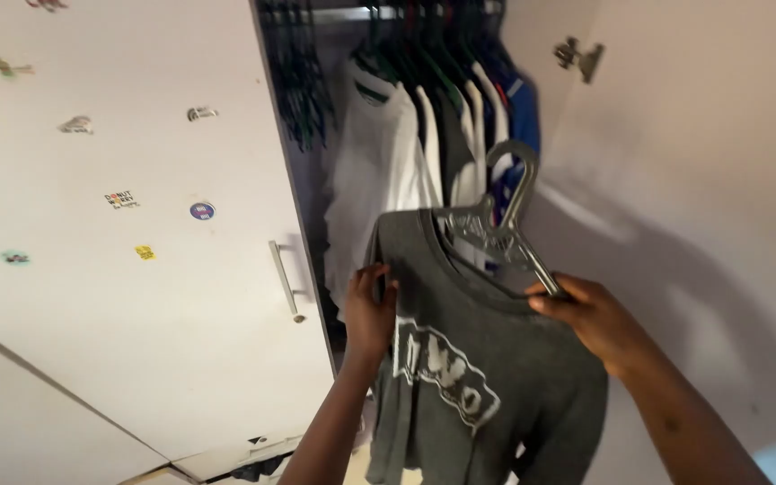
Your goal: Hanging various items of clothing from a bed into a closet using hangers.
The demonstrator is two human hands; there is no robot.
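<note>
Open wardrobe [316,180], grey printed t-shirt [487,377], grey hanger [500,224]

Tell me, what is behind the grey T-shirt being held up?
Behind the grey T-shirt hang white shirts and a blue garment in the open wardrobe. Their lower halves and the wardrobe floor are covered.

Hung clothes [406,144] crowding wardrobe opening
</note>
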